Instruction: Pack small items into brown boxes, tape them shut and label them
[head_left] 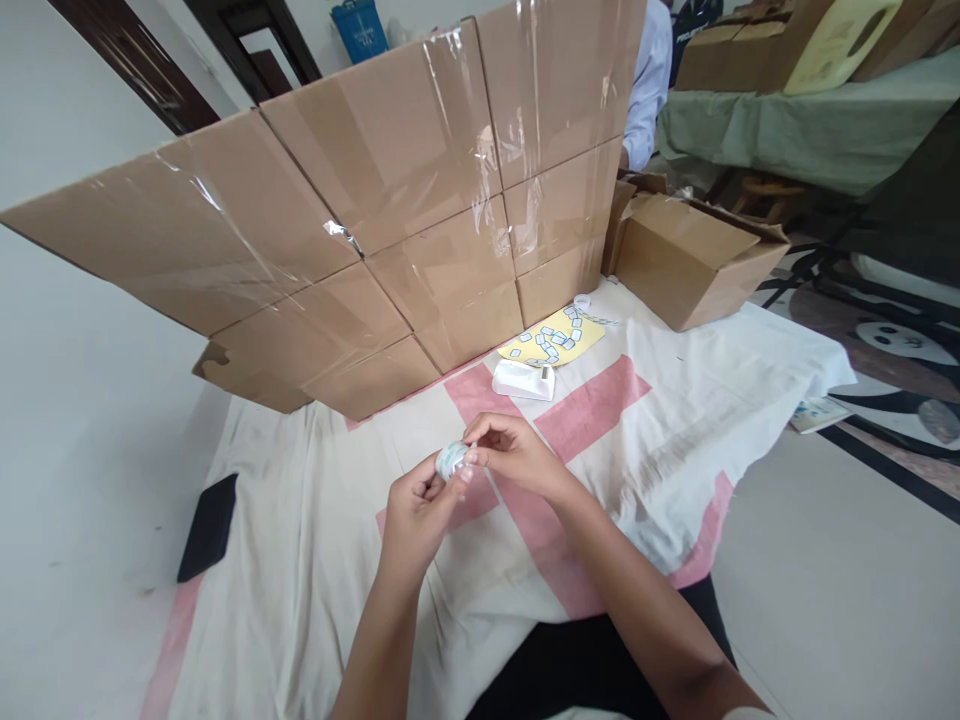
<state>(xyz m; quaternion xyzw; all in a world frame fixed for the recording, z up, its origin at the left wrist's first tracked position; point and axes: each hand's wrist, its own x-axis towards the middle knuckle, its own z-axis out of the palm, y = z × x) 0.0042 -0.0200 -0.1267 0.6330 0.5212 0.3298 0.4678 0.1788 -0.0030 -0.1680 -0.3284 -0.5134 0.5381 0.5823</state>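
Observation:
My left hand (421, 510) holds a small roll of tape (451, 459), whitish with green print, between thumb and fingers. My right hand (514, 452) is closed in a pinch at the roll's right edge, its fingertips touching it. Whether a loose tape end is between those fingertips is too small to tell. Just beyond the hands a white tape dispenser (523, 381) rests on the cloth. Behind the dispenser lies a yellow sheet (566, 338) covered with pale, blue-edged pieces, and a small white ring (582, 300) sits at its far edge.
A tall taped cardboard panel (420, 150) stands across the back of the cloth-covered table (300, 530). To the right is an open cardboard box (679, 250), with a person's sleeve (649, 85) behind it. A dark flat object (208, 527) lies at the left edge.

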